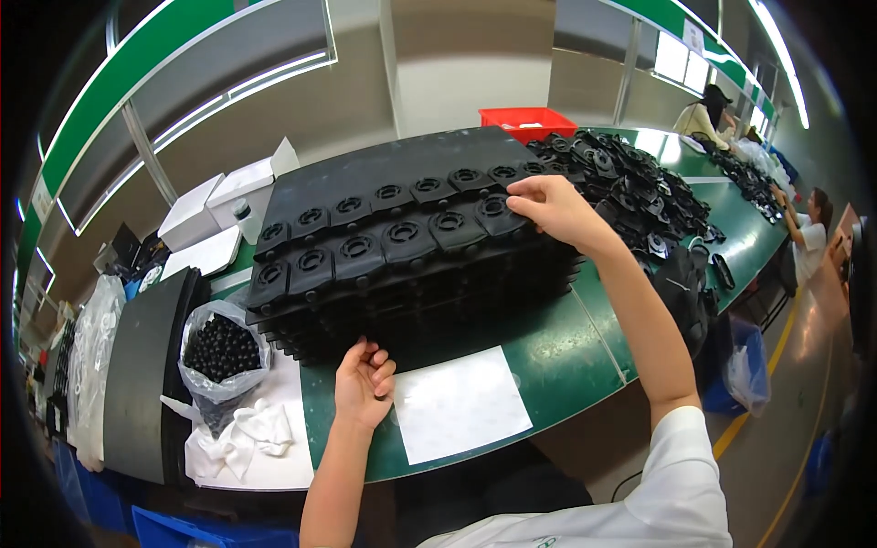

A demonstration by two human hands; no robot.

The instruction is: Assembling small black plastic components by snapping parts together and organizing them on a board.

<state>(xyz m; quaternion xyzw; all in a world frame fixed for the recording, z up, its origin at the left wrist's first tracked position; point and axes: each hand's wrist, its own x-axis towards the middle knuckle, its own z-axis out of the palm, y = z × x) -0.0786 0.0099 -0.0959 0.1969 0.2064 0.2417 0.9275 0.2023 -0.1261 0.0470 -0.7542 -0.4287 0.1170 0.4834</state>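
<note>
A tall stack of black trays (411, 283) stands on the green table (557, 356). Its top tray holds two rows of square black plastic parts with round centres (365, 247). My right hand (548, 205) reaches over the stack's right end, fingertips resting on the last part in the near row. My left hand (364, 384) lies near the table's front edge, fingers curled, just below the stack's front left corner. I cannot see anything in it.
A clear bag of small black balls (222, 352) and white cloths (247, 429) sit left. A white sheet (457, 402) lies in front. Loose black parts are heaped (630, 183) at right, beside a red bin (528, 121). Other people work at far right.
</note>
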